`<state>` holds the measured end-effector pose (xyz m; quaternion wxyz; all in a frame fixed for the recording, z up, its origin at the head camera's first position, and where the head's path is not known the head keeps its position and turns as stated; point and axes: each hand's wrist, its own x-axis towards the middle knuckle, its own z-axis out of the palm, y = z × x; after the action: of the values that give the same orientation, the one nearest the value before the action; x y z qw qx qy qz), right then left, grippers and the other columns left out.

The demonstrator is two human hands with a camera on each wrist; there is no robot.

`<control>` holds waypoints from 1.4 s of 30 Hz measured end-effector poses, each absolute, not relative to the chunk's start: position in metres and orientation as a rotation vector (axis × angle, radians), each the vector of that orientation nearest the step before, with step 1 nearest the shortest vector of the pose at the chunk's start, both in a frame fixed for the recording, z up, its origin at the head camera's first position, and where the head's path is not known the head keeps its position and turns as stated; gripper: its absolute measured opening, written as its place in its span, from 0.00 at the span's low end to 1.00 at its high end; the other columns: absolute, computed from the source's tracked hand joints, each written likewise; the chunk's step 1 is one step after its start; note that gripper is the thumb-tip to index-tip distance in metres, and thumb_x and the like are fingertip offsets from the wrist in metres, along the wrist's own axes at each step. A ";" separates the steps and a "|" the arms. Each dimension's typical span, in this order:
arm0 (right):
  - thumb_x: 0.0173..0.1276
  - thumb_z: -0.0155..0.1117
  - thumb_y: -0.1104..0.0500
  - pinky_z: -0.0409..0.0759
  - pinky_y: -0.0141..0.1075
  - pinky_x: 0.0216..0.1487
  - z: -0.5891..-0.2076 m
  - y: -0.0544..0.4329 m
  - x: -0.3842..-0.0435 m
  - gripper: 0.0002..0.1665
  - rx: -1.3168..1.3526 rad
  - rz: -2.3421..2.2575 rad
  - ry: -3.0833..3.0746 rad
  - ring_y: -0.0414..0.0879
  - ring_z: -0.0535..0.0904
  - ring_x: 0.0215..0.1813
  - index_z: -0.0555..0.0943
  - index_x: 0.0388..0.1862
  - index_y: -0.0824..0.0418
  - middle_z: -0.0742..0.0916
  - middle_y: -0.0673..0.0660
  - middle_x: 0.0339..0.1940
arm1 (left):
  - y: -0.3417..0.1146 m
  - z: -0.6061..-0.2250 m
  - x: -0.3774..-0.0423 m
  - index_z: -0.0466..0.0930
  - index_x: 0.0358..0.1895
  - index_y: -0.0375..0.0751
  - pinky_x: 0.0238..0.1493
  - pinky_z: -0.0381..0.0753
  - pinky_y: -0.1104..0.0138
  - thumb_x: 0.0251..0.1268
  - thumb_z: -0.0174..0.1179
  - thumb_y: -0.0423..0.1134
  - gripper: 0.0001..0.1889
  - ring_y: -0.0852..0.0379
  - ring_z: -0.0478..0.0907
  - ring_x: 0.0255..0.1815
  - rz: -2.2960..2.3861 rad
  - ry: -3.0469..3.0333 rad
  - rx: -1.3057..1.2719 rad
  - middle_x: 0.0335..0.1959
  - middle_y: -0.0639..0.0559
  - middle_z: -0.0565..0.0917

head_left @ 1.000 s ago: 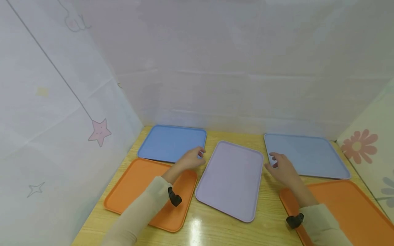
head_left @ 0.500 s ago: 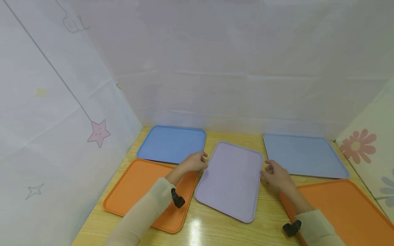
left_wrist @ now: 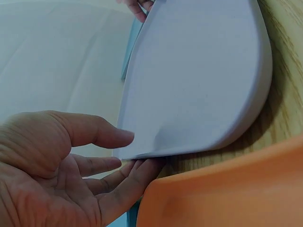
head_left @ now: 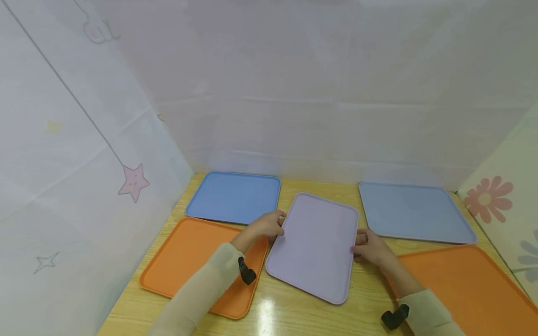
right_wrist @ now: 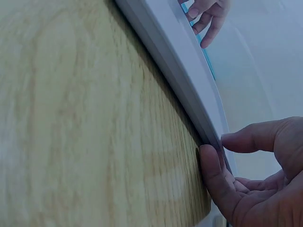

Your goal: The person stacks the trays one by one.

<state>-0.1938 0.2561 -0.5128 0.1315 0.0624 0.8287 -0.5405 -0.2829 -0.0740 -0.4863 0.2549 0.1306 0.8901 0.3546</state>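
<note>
A light purple tray (head_left: pixel 315 249) lies between my hands on the wooden table. My left hand (head_left: pixel 265 225) is at its left rim, thumb over the edge and fingers against the rim's outer side. In the left wrist view, that thumb (left_wrist: pixel 124 138) overlaps the tray's upper face; whether it presses there is unclear. On the opposite side my right hand (head_left: pixel 373 249) pinches the rim. The right wrist view has its thumb (right_wrist: pixel 232 142) on top of the rim and its index finger (right_wrist: pixel 210 161) low against the outside.
Behind the left hand is a blue tray (head_left: pixel 235 196), and below that forearm an orange tray (head_left: pixel 180 261). At the right are a pale blue tray (head_left: pixel 420 212) and another orange tray (head_left: pixel 466 280). Printed cloth walls (head_left: pixel 273 116) enclose the wooden table (head_left: pixel 290 312).
Both hands have come down and inward to the purple tray's side rims. The right hand has moved left and nearer, the left hand slightly right. The trays stay in place.
</note>
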 end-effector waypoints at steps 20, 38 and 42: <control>0.58 0.61 0.77 0.87 0.41 0.35 -0.509 0.266 -0.224 0.45 0.177 -1.469 2.414 0.50 0.79 0.38 0.58 0.75 0.74 0.74 0.65 0.47 | -0.065 -0.494 -0.260 0.50 0.79 0.35 0.29 0.89 0.54 0.60 0.61 0.21 0.44 0.50 0.83 0.24 1.151 2.341 0.229 0.39 0.41 0.77; 0.62 0.63 0.73 0.87 0.41 0.35 -0.514 0.271 -0.227 0.45 0.150 -1.460 2.370 0.49 0.81 0.38 0.56 0.77 0.70 0.78 0.65 0.48 | -0.127 -0.467 -0.253 0.63 0.74 0.36 0.38 0.88 0.55 0.65 0.64 0.29 0.34 0.48 0.81 0.39 1.252 2.378 0.226 0.53 0.37 0.75; 0.63 0.63 0.73 0.87 0.41 0.35 -0.514 0.271 -0.227 0.45 0.159 -1.449 2.371 0.49 0.81 0.39 0.56 0.78 0.69 0.77 0.65 0.49 | -0.163 -0.452 -0.250 0.69 0.69 0.37 0.40 0.88 0.53 0.65 0.65 0.34 0.29 0.49 0.80 0.43 1.173 2.480 0.195 0.55 0.37 0.76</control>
<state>-0.2274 0.2713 -0.5137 0.1783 0.0561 0.8383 -0.5122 -0.2498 -0.1629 -0.4516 0.1945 0.0697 0.8844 0.4185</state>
